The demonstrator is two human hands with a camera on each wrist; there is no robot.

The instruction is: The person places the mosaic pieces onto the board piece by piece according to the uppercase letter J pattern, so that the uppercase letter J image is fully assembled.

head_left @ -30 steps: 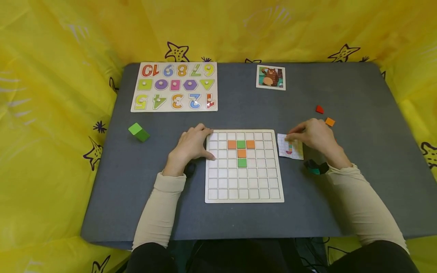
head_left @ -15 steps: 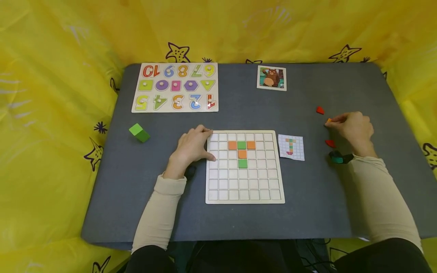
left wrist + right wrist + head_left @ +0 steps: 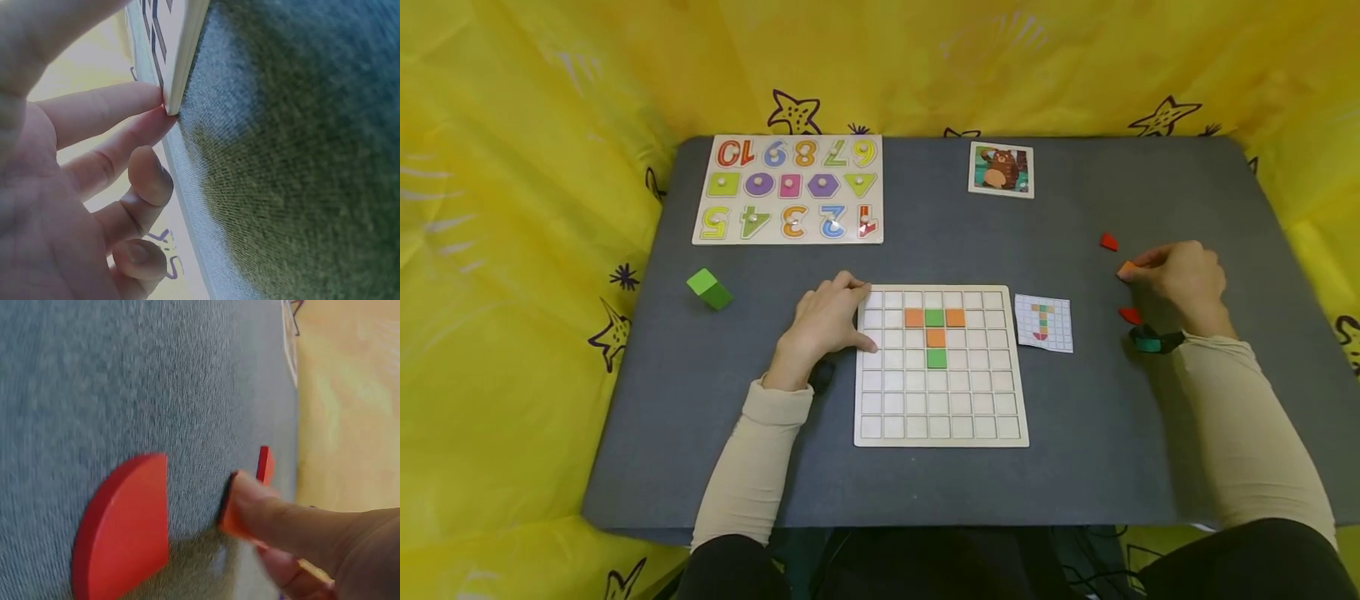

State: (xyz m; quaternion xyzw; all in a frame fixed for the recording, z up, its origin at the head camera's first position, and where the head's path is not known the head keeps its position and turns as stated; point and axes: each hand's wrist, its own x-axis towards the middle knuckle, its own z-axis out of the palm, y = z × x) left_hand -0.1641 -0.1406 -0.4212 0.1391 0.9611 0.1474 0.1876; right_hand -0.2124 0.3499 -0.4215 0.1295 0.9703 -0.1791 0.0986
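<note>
My right hand pinches an orange square tile low over the table, right of the grid board. One red quarter-round piece lies just beyond those fingertips and another red quarter-round piece lies nearer the wrist. My left hand rests at the upper left corner of the white grid board. Its thumb reaches onto the board's left side, and two nearly straight fingers touch the corner. Orange and green tiles sit in the board in a T shape.
A small pattern card lies right of the board. Green blocks stand at the left. Farther back are a number puzzle and a bear picture puzzle. A yellow cloth borders the table.
My right hand has moved from the pattern card rightward to the orange tile and now pinches it, uncovering the card and the nearer red piece. My left hand stays at the board's corner.
</note>
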